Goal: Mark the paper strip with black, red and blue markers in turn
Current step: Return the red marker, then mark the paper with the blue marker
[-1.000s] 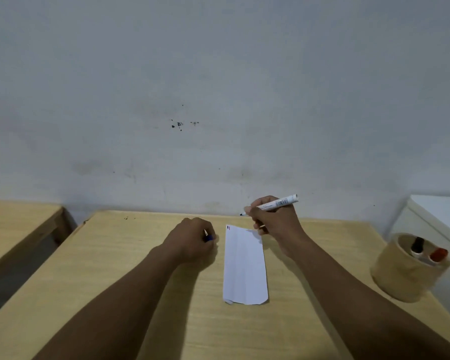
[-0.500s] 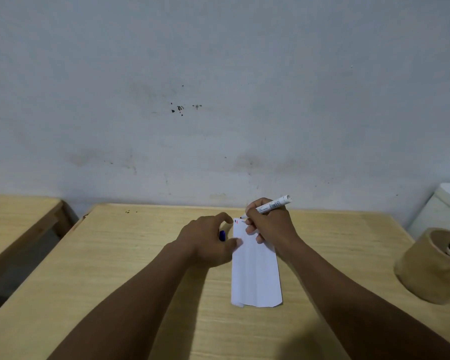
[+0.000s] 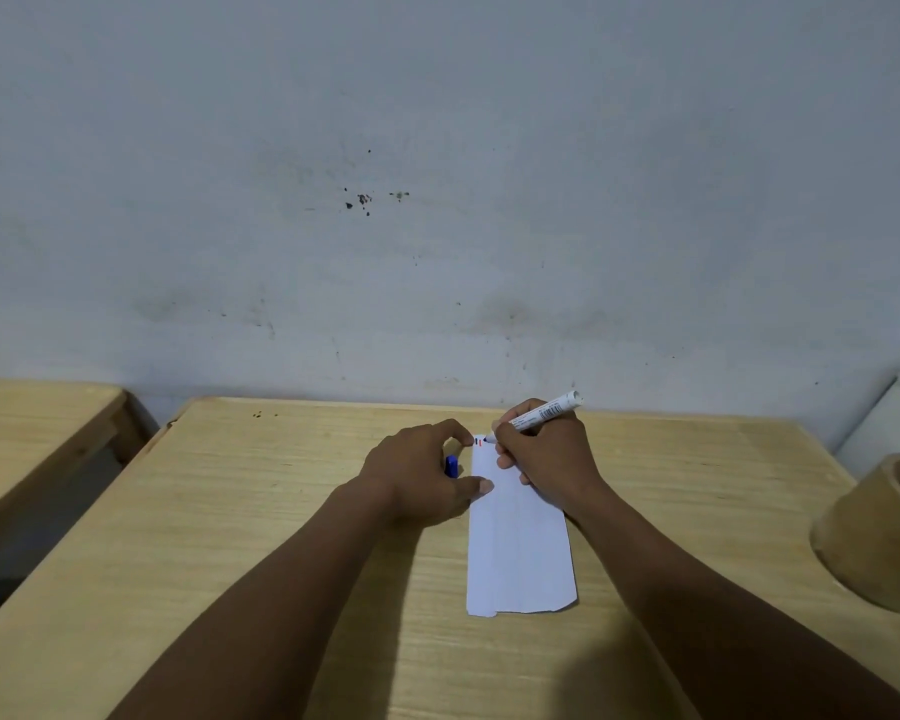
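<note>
The table [image 3: 281, 511] is light wood, pushed against a scuffed grey wall [image 3: 437, 174], with a 2nd table [image 3: 32, 423] off to the left and a round tan holder [image 3: 874, 532] at the right edge. What's inside the holder can't be made out.

The strip [image 3: 520, 553] lies flat near the middle of the table, long side running away from the person, right between the 2 hands. Both hands sit at its far end. It's plain white, with a clipped near-right corner and a fold line down its length. Near the far-left corner there are 2 tiny marks [image 3: 478, 442], 1 dark and 1 red.

The left hand [image 3: 417, 475] is loosely curled beside the strip's left edge, thumb tip pressing down on the paper, and a blue cap [image 3: 451, 466] is tucked in the fingers.

The right hand [image 3: 546, 454] rests on the strip's far right part, fingers pinched tight around a white marker [image 3: 541, 413]. The marker is tilted, back end up toward the wall, tip down just right of those 2 marks.
</note>
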A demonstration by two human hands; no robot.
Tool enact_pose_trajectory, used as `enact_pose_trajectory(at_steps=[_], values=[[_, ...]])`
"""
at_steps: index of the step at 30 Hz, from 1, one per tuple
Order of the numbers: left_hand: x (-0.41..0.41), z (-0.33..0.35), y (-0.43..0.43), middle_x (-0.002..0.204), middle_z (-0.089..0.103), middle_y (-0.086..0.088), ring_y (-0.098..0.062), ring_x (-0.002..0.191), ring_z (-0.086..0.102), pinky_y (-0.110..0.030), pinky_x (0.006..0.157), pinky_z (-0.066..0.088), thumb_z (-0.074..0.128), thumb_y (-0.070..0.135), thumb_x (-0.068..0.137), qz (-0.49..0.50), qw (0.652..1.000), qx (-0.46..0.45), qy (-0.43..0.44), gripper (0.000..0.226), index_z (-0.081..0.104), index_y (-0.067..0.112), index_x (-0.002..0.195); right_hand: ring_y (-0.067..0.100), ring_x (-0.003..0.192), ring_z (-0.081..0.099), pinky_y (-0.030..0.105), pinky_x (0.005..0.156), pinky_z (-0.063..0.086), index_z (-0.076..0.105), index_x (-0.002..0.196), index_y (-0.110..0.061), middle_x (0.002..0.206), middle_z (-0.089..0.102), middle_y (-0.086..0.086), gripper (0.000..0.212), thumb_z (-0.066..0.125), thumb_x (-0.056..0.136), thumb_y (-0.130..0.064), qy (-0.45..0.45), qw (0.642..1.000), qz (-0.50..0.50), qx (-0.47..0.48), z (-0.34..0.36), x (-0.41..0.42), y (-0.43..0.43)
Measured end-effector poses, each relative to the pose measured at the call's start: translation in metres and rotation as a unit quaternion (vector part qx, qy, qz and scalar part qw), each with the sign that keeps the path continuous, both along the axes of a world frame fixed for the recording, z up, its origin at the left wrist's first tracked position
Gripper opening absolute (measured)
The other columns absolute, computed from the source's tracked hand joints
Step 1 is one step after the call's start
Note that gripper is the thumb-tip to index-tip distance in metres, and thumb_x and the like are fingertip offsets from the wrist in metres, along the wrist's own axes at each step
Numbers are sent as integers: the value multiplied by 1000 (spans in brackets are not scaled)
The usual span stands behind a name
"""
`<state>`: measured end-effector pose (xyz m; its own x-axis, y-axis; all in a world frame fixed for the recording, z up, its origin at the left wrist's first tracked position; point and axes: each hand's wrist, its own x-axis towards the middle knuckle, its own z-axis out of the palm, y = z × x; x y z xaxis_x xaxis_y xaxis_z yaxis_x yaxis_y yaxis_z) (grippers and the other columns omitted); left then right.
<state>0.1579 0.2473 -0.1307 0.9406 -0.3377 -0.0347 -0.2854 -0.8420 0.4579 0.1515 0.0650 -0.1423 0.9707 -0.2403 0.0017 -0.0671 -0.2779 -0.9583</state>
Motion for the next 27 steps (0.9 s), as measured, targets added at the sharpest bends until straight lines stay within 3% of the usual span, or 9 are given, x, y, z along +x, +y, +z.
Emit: enact_pose_trajectory(at_steps=[8, 12, 17, 19, 23, 27], values=[[1, 4, -2, 89, 64, 9, -18, 87, 63, -32, 81, 53, 74, 66, 74, 10, 999, -3, 30, 64, 55, 37, 128, 16, 55, 70, 27, 50, 51, 72, 84, -6, 68, 75, 11, 7, 70, 84, -13, 14, 1000, 8, 19, 0, 0, -2], [4, 7, 5, 80, 71, 10, -11, 83, 67, -29, 77, 53, 77, 69, 60, 41, 992, -88, 84, 62, 62, 39, 112, 23, 51, 60, 26, 45, 43, 69, 83, -3, 64, 67, 11, 8, 64, 87, -8, 20, 990, -21, 137, 12, 0, -5], [-3, 13, 15, 76, 77, 0, -11, 69, 66, -32, 75, 56, 77, 26, 82, 48, 984, -165, 46, 4, 78, 23, 83, 15, 42, 50, 22, 41, 34, 65, 83, -10, 61, 61, 7, 11, 72, 91, -15, 3, 968, -63, 243, 37, -12, -13], [-8, 14, 15, 75, 78, -2, -11, 66, 67, -35, 73, 58, 76, 22, 84, 58, 979, -196, 23, 9, 79, 20, 76, 12, 41, 49, 21, 38, 34, 67, 87, -9, 60, 60, 5, 11, 76, 89, -14, -6, 954, -55, 295, 52, -19, -16], [-18, 42, 5, 77, 79, -2, -14, 64, 71, -29, 63, 52, 76, 22, 89, 80, 937, -340, 29, 12, 79, 12, 84, 13, 48, 57, 21, 44, 39, 70, 85, -8, 67, 63, 8, 6, 72, 89, -12, 16, 922, -11, 386, 78, -41, -27], [-35, 83, -20, 82, 76, -3, -16, 72, 73, -29, 70, 53, 72, 26, 93, 70, 885, -455, 66, 14, 79, 13, 92, 16, 48, 55, 22, 43, 38, 69, 84, -9, 68, 63, 10, 11, 61, 89, -14, 33, 914, -14, 405, 93, -72, -45]])
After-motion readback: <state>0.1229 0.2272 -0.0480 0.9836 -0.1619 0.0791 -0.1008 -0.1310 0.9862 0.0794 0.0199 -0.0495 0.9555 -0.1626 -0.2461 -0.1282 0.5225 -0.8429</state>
